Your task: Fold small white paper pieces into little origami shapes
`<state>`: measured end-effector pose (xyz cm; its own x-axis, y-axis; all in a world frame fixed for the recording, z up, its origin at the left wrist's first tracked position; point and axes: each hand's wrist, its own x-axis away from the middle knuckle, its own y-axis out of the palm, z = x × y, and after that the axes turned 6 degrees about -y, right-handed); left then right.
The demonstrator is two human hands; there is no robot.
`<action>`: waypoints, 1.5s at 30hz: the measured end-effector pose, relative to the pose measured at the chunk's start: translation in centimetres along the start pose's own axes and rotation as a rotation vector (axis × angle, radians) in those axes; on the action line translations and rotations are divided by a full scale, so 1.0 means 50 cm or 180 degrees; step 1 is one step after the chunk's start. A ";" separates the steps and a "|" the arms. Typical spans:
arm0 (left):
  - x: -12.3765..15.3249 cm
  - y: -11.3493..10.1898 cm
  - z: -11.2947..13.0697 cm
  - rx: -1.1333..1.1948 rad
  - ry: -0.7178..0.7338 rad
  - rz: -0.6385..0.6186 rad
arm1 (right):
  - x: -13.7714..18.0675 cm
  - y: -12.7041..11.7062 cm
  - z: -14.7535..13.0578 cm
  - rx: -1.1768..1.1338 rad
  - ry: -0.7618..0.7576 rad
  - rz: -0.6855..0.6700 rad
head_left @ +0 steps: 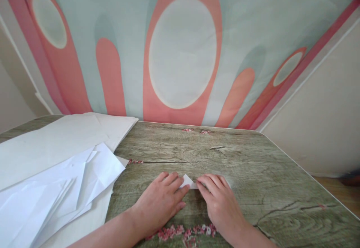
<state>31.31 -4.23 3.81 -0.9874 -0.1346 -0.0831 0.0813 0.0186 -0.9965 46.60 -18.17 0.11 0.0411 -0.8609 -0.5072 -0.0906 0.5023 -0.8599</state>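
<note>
A small folded piece of white paper (188, 182) lies on the wood-grain table (253, 165), mostly covered by my hands. My left hand (161, 201) rests flat on the table with its fingers stretched over the paper's left side. My right hand (219, 199) lies beside it, fingers extended and pressing down on the paper's right part. Only a small white corner shows between the fingertips.
A loose pile of white paper sheets (56, 165) covers the table's left part. A fabric backdrop with pink and grey shapes (182, 53) hangs behind the table. The table's right edge (309, 176) drops to a wooden floor by a beige wall.
</note>
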 end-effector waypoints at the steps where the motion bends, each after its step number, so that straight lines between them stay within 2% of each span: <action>1: 0.000 0.000 0.000 -0.0001 -0.0003 -0.0003 | -0.002 0.001 -0.002 -0.0045 -0.0035 0.0016; 8: 0.000 -0.002 0.003 0.0077 -0.0061 -0.0021 | -0.004 0.015 -0.012 -0.0140 -0.0202 -0.0092; 19: 0.007 0.003 -0.001 0.0099 -0.0086 0.0229 | -0.006 0.019 -0.010 -0.0011 -0.0280 -0.0178; 35: 0.029 -0.011 -0.029 0.0031 -0.0279 0.0102 | -0.014 0.008 -0.014 -0.0127 -0.0235 -0.0200; 45: 0.037 -0.019 -0.028 0.0014 -0.0590 -0.0014 | -0.010 0.015 -0.012 -0.0144 -0.0280 -0.0135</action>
<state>29.21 -3.11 4.61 -0.9459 -0.3150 -0.0783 0.0780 0.0135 -0.9969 45.91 -17.41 -0.22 0.1328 -0.8699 -0.4751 -0.1316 0.4596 -0.8783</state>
